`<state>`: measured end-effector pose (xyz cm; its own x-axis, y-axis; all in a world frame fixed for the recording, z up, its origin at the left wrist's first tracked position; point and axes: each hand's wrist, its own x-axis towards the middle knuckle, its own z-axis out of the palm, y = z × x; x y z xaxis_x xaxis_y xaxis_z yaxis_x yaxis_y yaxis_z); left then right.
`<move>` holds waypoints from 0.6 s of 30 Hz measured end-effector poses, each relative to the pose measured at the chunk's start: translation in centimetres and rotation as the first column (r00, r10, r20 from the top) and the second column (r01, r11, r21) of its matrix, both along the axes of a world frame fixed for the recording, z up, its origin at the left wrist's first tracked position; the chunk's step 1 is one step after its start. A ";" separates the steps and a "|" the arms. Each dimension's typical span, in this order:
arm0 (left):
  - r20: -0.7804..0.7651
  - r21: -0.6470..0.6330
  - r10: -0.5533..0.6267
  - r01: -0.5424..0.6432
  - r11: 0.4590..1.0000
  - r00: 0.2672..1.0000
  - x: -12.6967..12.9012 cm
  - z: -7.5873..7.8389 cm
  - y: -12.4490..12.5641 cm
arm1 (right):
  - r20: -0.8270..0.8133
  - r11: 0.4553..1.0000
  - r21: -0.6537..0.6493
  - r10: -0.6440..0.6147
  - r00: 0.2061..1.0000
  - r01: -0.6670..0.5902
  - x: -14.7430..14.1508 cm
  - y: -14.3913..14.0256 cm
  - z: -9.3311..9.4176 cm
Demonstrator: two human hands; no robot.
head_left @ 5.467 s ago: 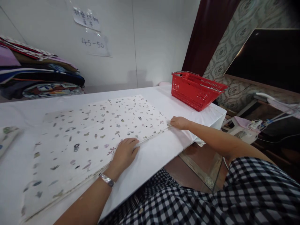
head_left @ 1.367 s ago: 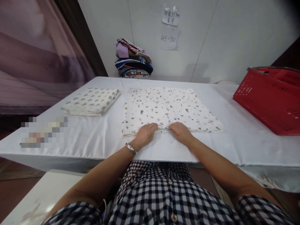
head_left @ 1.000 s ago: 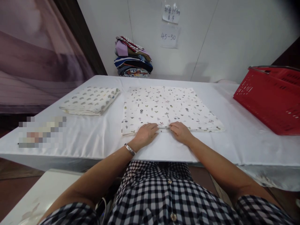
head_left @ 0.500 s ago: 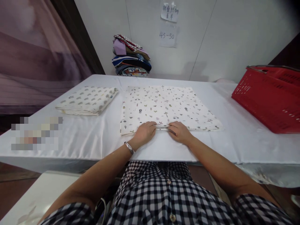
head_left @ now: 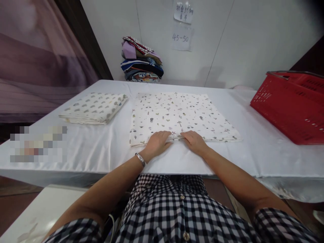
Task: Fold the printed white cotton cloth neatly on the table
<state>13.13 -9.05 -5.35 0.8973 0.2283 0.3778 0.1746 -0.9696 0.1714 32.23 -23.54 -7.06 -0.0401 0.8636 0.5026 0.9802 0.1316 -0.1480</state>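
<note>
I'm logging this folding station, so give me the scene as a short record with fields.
Left hand: flat on near edge of printed cloth
Right hand: flat on same edge, beside the left
Folded cloth: left of printed cloth, apart
Red basket: far right on table
Fabric stack: against back wall

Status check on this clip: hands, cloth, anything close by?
Left hand and right hand flat on near edge of printed cloth. Cloth folded, lying on white table. Second folded cloth left, red basket right, both apart.
</note>
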 end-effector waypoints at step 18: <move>-0.011 0.223 -0.105 0.105 0.969 0.994 0.9 0.4 -1.2 | 0.038 0.999 0.033 0.016 0.999 -0.018 -0.6 1.7 0.5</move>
